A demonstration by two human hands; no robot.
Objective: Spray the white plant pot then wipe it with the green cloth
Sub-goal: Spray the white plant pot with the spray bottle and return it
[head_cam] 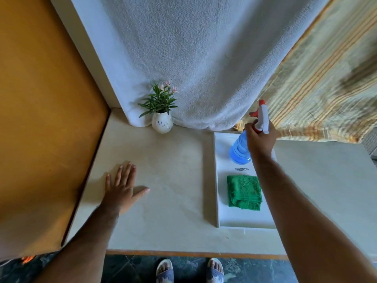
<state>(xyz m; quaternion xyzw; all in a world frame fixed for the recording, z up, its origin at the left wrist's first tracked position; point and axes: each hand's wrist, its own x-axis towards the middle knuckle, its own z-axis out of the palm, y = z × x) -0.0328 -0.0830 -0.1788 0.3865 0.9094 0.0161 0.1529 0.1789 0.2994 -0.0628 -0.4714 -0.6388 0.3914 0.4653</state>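
Note:
A small white plant pot [162, 123] with blue marks and a green flowering plant stands at the back of the pale counter, against a white towel. My right hand [260, 139] grips the neck of a blue spray bottle [238, 150] with a white and red trigger head, over the far end of a white tray [216, 180]. A folded green cloth [244, 192] lies in the tray, nearer to me. My left hand [122, 187] rests flat on the counter at the left, fingers spread, holding nothing.
A white towel [204, 58] hangs behind the pot, with a striped yellow cloth [326, 78] to its right. An orange-brown panel [40, 119] borders the counter on the left. The counter's front edge [183, 253] is close to my feet.

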